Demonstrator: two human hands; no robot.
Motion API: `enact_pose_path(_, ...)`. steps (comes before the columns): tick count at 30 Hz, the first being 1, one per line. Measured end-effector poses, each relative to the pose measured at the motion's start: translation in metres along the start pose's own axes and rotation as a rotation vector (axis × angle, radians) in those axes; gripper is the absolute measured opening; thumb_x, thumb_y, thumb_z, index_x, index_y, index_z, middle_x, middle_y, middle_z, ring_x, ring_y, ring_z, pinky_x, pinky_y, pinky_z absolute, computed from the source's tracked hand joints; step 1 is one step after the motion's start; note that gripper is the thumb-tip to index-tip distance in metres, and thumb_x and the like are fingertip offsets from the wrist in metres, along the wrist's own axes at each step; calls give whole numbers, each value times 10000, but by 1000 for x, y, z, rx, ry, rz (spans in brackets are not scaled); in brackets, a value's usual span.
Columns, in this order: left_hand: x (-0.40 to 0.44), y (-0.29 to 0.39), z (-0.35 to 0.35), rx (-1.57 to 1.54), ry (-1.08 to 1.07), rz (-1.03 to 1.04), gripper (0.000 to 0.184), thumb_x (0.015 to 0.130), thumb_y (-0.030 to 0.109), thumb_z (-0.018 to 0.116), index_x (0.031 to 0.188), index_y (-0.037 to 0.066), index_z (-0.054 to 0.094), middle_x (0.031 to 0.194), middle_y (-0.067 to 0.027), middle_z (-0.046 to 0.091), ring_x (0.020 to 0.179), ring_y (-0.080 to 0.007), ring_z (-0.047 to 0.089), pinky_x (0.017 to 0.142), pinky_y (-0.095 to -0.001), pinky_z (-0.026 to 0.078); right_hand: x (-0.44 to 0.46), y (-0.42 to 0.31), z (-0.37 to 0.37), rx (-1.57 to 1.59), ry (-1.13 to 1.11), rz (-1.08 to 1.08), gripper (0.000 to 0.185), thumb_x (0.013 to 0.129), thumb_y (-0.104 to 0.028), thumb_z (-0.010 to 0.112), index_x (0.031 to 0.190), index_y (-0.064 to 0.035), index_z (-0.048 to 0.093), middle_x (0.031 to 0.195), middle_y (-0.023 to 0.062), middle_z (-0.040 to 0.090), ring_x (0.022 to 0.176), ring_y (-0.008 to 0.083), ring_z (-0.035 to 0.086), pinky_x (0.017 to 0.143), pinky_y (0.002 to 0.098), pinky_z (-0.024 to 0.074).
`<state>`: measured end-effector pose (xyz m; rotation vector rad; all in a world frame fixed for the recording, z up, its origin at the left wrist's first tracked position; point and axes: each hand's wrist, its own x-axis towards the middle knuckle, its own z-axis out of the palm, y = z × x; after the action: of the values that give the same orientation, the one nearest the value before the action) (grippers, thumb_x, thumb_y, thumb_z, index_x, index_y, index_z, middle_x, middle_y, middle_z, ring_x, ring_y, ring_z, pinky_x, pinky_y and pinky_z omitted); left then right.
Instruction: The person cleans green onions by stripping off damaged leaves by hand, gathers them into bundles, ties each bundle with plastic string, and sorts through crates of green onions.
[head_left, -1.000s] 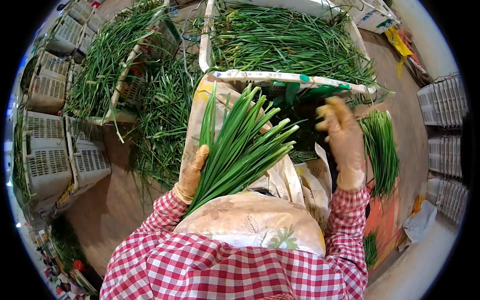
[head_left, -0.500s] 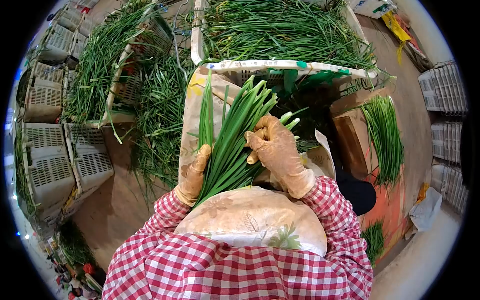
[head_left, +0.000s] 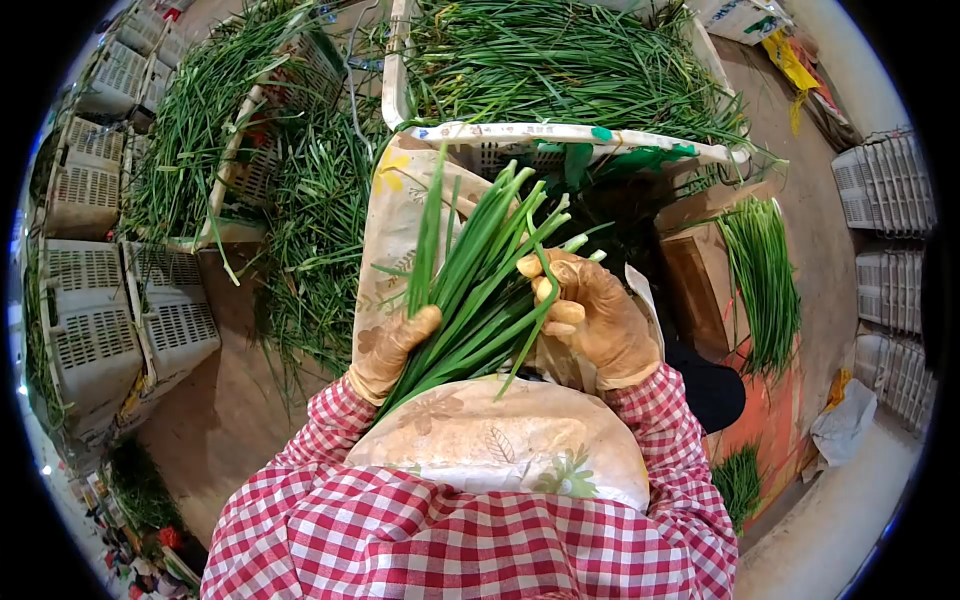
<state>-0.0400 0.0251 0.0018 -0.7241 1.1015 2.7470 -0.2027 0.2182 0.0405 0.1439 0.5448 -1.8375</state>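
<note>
Right at the fingertips, the gloved right hand (head_left: 605, 320) has its fingers curled, pinching one long blade (head_left: 524, 352) that bends down beside the rest. Across from it, the gloved left hand (head_left: 390, 352) is clasped around the lower part of a bunch of green stalks (head_left: 475, 275), thumb over the front, pale ends fanning up and away toward the right hand. That bunch sits over the lap, just above a leaf-printed apron (head_left: 500, 440). Out to the checked sleeves (head_left: 665, 420), both forearms angled inward. Straight ahead, a white crate (head_left: 570, 132) brims with long greens (head_left: 560, 70). Over on the right, a neat bundle (head_left: 762, 285) lies beside a cardboard box (head_left: 700, 290). To the left, loose greens (head_left: 325, 240) heap up next to another loaded crate (head_left: 238, 190), and farther out pale baskets (head_left: 95, 330) stand in rows above the brown floor (head_left: 215, 400).
</note>
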Motion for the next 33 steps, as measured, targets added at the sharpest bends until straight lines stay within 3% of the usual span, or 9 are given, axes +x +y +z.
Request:
enact_pose_path(2, 5, -6, -15, 441, -22, 55, 510, 893, 197, 641, 1332, 23, 449, 1189, -35, 570, 1021, -104, 530, 903, -247, 433, 2, 2, -7, -121, 69, -8, 328, 917, -262, 590, 1014, 46, 642, 714, 0, 623, 496, 48, 459, 433, 187, 338)
enact_pose_path(8, -4, 1, -10, 469, 9, -6, 538, 903, 224, 629, 1356, 20, 423, 1211, -43, 557, 1036, -116, 519, 917, -265, 408, -7, -28, -15, -744, 527, -277, 483, 914, -474, 558, 864, -5, 661, 574, -21, 514, 446, 24, 394, 388, 171, 262)
enact_pose_path(15, -5, 13, 8, 862, -17, 91, 558, 914, 250, 594, 1379, 17, 393, 1232, -70, 552, 1086, -167, 505, 931, -301, 402, 8, -40, 9, -1029, 554, -193, 279, 912, -297, 609, 856, -26, 649, 585, -30, 504, 440, 38, 394, 389, 175, 260)
enact_pose_path(20, 4, -12, -34, -207, 50, -63, 540, 929, 456, 511, 1272, 38, 513, 1131, -84, 628, 962, -177, 623, 839, -317, 526, -17, -94, -20, -722, 414, -716, 238, 942, -248, 556, 875, -29, 624, 738, 40, 624, 515, 45, 468, 455, 169, 395)
enact_pose_path(23, 13, -8, -50, -371, -138, 69, 476, 965, 408, 469, 1259, 40, 537, 1155, -101, 629, 981, -181, 624, 850, -324, 524, -46, -122, -30, -1025, 928, -1060, 189, 976, -174, 494, 981, -29, 616, 779, 33, 631, 607, 71, 540, 514, 177, 437)
enact_pose_path(25, 13, -7, -46, -194, -42, 212, 449, 975, 386, 456, 1261, 49, 541, 1155, -88, 633, 985, -176, 624, 853, -322, 523, -62, -129, -70, -1452, 990, -865, 247, 979, -246, 500, 1025, -26, 603, 820, 44, 652, 626, 85, 562, 537, 185, 448)
enact_pose_path(29, 17, -1, -24, -374, -46, 43, 464, 964, 395, 476, 1267, 49, 537, 1164, -80, 631, 986, -169, 621, 860, -305, 516, -44, -55, -71, -792, 577, -89, 415, 966, -414, 489, 1073, -30, 604, 993, 103, 665, 754, 135, 614, 614, 235, 482)
enact_pose_path(32, 15, 19, 19, -153, -55, -39, 422, 944, 337, 530, 1260, 57, 544, 1139, -84, 639, 999, -180, 621, 886, -292, 498, -12, -3, -55, -519, 395, -35, 513, 972, -420, 464, 1252, 9, 498, 1184, 158, 591, 947, 202, 604, 798, 299, 508)
enact_pose_path(33, 21, 18, 25, 265, -107, 110, 470, 922, 294, 568, 1311, 45, 484, 1231, -117, 570, 1091, -208, 567, 934, -317, 462, 1, 5, -47, -629, 297, -180, 533, 975, -439, 433, 1294, -12, 457, 1236, 148, 557, 1019, 202, 579, 862, 324, 486)
